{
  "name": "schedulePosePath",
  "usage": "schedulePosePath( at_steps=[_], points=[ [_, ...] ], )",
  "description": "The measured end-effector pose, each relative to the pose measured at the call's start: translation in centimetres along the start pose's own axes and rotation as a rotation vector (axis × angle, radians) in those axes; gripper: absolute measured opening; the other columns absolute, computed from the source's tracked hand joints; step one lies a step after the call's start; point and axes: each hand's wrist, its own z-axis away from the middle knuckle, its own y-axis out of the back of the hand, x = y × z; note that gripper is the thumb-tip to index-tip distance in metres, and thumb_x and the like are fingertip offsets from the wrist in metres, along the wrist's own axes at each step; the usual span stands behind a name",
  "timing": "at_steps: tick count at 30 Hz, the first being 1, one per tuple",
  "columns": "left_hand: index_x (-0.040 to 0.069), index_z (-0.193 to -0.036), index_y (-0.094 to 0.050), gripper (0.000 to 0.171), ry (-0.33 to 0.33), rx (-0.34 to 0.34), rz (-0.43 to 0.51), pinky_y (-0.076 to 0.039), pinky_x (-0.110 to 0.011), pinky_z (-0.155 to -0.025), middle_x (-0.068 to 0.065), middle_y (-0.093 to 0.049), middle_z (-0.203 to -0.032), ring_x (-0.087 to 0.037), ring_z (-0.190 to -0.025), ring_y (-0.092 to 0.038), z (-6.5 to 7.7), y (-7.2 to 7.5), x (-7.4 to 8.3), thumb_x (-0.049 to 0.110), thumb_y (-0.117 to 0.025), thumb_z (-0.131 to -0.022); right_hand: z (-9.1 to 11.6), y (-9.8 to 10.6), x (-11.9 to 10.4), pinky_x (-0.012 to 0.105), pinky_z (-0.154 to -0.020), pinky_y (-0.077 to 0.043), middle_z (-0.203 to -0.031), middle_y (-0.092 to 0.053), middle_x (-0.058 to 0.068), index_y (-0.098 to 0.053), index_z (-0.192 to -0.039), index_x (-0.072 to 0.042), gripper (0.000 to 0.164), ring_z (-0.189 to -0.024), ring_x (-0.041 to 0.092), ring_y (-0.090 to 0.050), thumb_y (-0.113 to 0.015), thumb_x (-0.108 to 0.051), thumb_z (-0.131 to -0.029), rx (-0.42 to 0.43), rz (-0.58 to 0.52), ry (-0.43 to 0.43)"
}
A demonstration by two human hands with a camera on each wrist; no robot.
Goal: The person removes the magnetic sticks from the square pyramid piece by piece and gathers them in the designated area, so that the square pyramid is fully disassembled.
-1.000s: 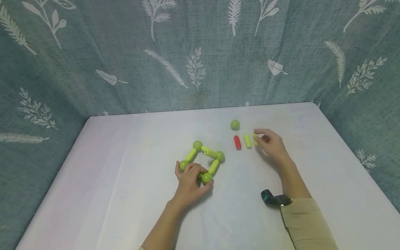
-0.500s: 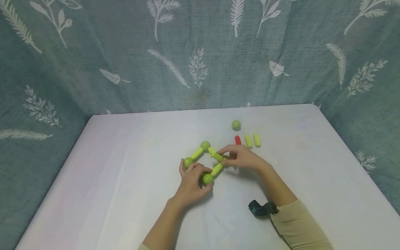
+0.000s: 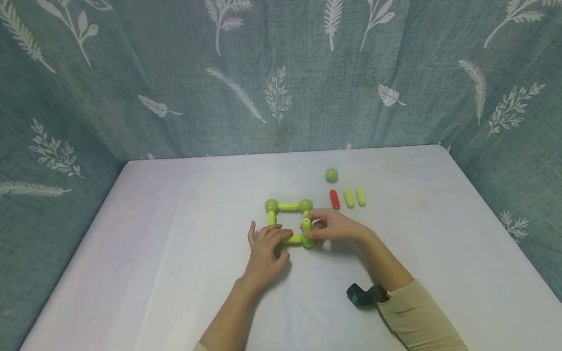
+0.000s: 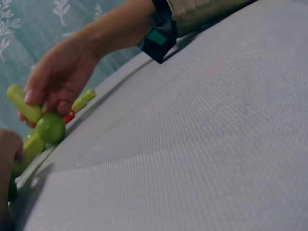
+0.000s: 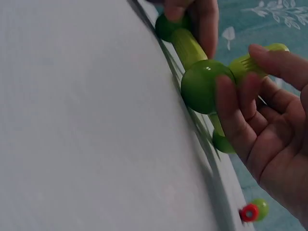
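Green balls joined by yellow-green rods make a square frame (image 3: 288, 206) on the white table. From its near right ball (image 4: 50, 128) another rod (image 3: 306, 226) sticks up; my right hand (image 3: 335, 225) pinches this rod, some fingertips against the ball, as the right wrist view shows. My left hand (image 3: 263, 251) lies over the frame's near left corner and hides the ball there in the head view. Seen from the right wrist, its thumb and fingers grip around that corner ball (image 5: 168, 28) and the near rod (image 5: 189, 49).
Beyond the frame to the right, a red rod (image 3: 334, 199) and two loose yellow-green rods (image 3: 349, 198) lie in a row. A loose green ball (image 3: 331, 175) sits behind them. Leaf-patterned curtain (image 3: 175, 87) surrounds the table's back and sides.
My right hand has left the loose rods, moved left and taken hold of the rod on the frame. That rod now points up, and the frame has turned clockwise to lie squarely.
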Motion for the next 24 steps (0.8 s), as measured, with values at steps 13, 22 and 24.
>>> schedulePosePath(
  at_steps=[13,22,24],
  points=[
    [0.014,-0.096,-0.067,0.035,0.044,0.031,-0.099,-0.004,-0.067,-0.104,0.003,-0.07,-0.096,-0.023,-0.109,-0.053,-0.2,-0.3,-0.2,0.03,-0.083,-0.069,-1.1,-2.1,0.7,0.024,-0.079,-0.05,-0.101,-0.062,0.023,-0.062,-0.102,0.007,0.024,-0.089,0.012,-0.059,-0.069,0.005,-0.079,-0.017,-0.144,0.197],
    [0.014,-0.096,-0.067,0.036,0.073,0.017,-0.067,-0.005,-0.066,-0.105,0.003,-0.07,-0.095,-0.021,-0.106,-0.052,-0.3,-0.3,-0.1,0.032,-0.083,-0.069,-0.7,-1.9,0.3,0.029,-0.087,-0.049,-0.098,-0.069,0.015,-0.068,-0.099,0.002,0.022,-0.092,0.013,-0.062,-0.073,-0.002,-0.078,0.1,-0.047,0.136],
    [0.014,-0.096,-0.067,0.036,0.069,0.019,-0.067,-0.006,-0.066,-0.105,0.003,-0.07,-0.095,-0.021,-0.105,-0.052,-0.3,-0.3,-0.1,0.031,-0.083,-0.069,-0.7,-1.9,0.3,0.03,-0.089,-0.048,-0.098,-0.07,0.015,-0.068,-0.098,0.002,0.022,-0.095,0.013,-0.063,-0.073,-0.003,-0.078,0.107,-0.03,0.136]
  ],
)
